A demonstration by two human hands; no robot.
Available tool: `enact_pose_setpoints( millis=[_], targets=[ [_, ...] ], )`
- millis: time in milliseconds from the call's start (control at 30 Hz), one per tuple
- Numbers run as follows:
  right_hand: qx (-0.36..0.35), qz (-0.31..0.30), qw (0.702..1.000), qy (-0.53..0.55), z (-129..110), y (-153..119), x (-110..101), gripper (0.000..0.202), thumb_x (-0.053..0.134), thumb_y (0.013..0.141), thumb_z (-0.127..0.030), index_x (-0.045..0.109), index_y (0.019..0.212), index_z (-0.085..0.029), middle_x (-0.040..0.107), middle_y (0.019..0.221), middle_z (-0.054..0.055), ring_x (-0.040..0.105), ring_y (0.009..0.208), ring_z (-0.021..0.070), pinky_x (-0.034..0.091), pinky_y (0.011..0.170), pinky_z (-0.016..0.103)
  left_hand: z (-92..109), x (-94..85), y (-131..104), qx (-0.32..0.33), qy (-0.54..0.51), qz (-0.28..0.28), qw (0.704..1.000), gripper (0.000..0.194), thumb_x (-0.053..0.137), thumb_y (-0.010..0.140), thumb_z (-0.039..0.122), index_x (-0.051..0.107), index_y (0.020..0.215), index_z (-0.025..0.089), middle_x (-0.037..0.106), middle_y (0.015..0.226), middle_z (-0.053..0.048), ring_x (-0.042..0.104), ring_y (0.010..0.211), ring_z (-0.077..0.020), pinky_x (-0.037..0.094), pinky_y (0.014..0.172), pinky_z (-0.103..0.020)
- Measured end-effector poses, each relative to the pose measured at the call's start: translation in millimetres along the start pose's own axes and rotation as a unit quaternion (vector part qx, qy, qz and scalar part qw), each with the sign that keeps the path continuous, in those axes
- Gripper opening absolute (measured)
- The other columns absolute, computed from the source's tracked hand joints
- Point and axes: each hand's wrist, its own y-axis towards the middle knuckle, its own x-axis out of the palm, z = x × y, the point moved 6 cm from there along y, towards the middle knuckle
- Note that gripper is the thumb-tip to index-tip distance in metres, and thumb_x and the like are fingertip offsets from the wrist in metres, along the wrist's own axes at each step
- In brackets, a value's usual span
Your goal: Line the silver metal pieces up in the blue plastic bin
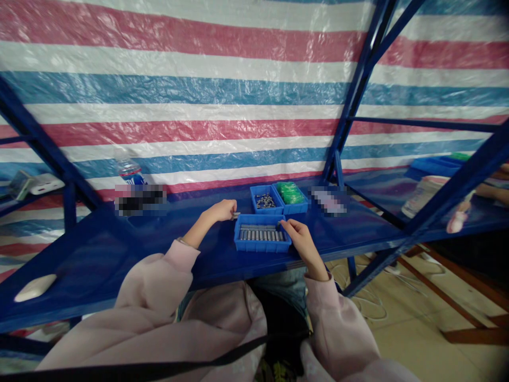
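Observation:
My left hand (226, 210) is closed in a pinch just off the back left corner of the front blue bin (262, 246). A small silvery metal piece (236, 215) sticks out from its fingertips. Inside that bin lie grey metal cylinders (260, 235), lined up in rows. My right hand (299, 233) reaches over the bin's right end with thumb and fingers pinched together. Something small and dark shows at those fingertips, too small to name. Behind stand a blue bin (258, 209) of small metal parts (265, 201) and another of green plastic-looking pieces (291, 193).
The blue table (207, 260) runs under a striped plastic sheet (199, 53). A bottle (129, 170) and a blurred dark item stand back left; a pale computer mouse (35, 288) lies far left. Blue metal posts (350, 106) rise right. Another person's hand (493, 193) and a clear tub (423, 196) are beyond.

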Motion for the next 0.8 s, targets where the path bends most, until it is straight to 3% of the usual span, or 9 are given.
enact_pose_setpoints(
  millis=[200,467,633,800],
  targets=[
    [0.000,0.001,1.000,-0.004,1,1,-2,0.048,0.060,0.078,-0.055,0.034,0.054,-0.022,0.025,0.053,-0.007,0.025,0.051,0.0101,0.022,0.050,0.027,8,-10.6,-5,0.019,-0.039,0.001,0.999,0.023,0.068,0.061,0.009,0.054,0.077,0.018,0.065,0.071,0.002,0.062,0.069,-0.0143,0.042,0.059,-0.022],
    [-0.003,0.000,1.000,-0.008,6,4,-5,0.048,0.060,0.078,-0.054,0.036,0.053,-0.022,0.027,0.052,-0.006,0.026,0.051,0.0101,0.022,0.049,0.026,13,-60.5,-21,0.066,-0.190,0.093,0.975,0.024,0.073,0.065,0.024,0.052,0.074,0.016,0.061,0.067,0.001,0.060,0.066,-0.0127,0.046,0.062,-0.024],
    [-0.002,-0.002,1.000,-0.009,7,5,-5,0.047,0.059,0.079,-0.053,0.036,0.054,-0.021,0.027,0.053,-0.007,0.026,0.051,0.0101,0.022,0.050,0.027,64,-72.5,-36,0.154,-0.212,0.106,0.959,0.018,0.068,0.073,0.024,0.053,0.079,0.016,0.061,0.072,0.001,0.060,0.070,-0.0121,0.047,0.065,-0.024],
    [0.002,-0.001,1.000,-0.006,5,4,-4,0.048,0.060,0.078,-0.055,0.035,0.054,-0.022,0.026,0.053,-0.007,0.025,0.051,0.0102,0.021,0.049,0.027,129,-55.6,-41,0.253,-0.134,0.075,0.955,0.011,0.062,0.076,0.014,0.053,0.082,0.017,0.061,0.075,0.002,0.060,0.072,-0.0121,0.045,0.066,-0.023]
  ],
)
